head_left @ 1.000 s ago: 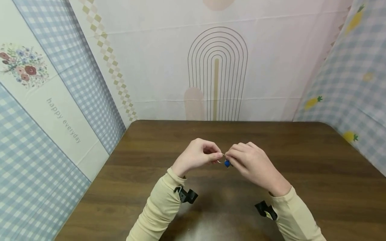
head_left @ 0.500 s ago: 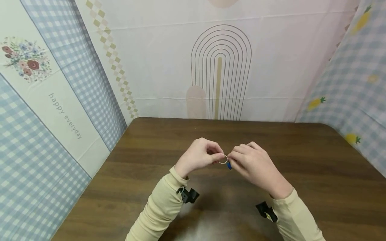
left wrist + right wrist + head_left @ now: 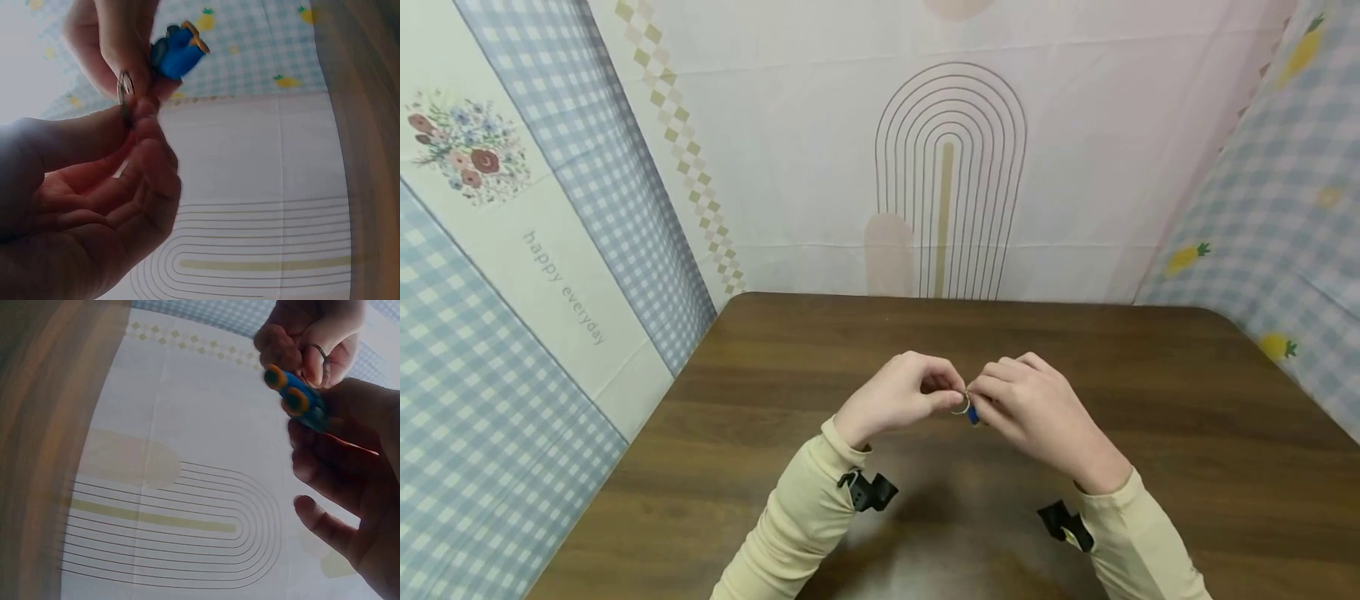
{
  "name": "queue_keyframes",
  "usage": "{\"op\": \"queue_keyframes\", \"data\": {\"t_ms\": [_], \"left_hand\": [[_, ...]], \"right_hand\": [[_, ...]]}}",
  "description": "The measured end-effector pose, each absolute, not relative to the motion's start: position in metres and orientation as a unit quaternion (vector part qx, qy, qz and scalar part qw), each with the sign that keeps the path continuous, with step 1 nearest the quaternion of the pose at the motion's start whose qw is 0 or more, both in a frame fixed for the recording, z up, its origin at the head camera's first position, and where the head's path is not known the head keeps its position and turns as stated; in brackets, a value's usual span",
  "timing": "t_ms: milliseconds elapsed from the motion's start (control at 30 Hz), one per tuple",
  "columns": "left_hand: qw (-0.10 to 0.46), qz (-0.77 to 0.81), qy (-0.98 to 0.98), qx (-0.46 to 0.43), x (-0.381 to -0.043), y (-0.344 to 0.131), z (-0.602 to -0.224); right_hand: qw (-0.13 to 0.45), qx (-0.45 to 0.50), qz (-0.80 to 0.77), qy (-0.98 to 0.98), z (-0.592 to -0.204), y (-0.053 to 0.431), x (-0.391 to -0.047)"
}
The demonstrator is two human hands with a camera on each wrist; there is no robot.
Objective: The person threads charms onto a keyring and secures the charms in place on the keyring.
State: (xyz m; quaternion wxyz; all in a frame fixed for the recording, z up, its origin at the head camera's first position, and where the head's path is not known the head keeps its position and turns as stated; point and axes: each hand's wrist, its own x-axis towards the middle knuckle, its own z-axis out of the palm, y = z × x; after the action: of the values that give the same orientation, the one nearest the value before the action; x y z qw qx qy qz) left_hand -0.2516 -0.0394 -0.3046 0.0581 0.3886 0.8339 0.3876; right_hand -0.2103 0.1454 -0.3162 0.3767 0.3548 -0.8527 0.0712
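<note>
Pinching, head view: left hand (image 3: 902,396) is holding metal ring (image 3: 120,92) at three o'clock; right hand (image 3: 1028,408) is gripping blue-and-orange figurine (image 3: 178,61) at nine.

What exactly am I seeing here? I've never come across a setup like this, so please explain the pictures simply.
There's no robot here, just a person's left hand and right hand above a brown table, with a printed cloth behind it. The wide picture comes from a camera worn on the head, looking forward and down. The two smaller pictures come from a left wrist camera and a right wrist camera, showing the work up close. The left hand pinches a thin metal ring; beside it, the right hand pinches a small blue trinket with orange parts. Whether ring and trinket are joined is hidden.
</note>
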Motion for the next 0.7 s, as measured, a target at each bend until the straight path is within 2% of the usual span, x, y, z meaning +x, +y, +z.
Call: {"op": "queue_keyframes", "data": {"t_ms": [300,700], "left_hand": [[0.078,0.548,0.767,0.325,-0.246,-0.038,-0.3],[0.058,0.541,0.761,0.354,-0.253,-0.037,-0.312]], "right_hand": [[0.399,0.308,0.134,-0.853,-0.319,0.148,-0.214],[0.394,0.294,0.135,-0.86,-0.32,0.145,-0.21]]}}
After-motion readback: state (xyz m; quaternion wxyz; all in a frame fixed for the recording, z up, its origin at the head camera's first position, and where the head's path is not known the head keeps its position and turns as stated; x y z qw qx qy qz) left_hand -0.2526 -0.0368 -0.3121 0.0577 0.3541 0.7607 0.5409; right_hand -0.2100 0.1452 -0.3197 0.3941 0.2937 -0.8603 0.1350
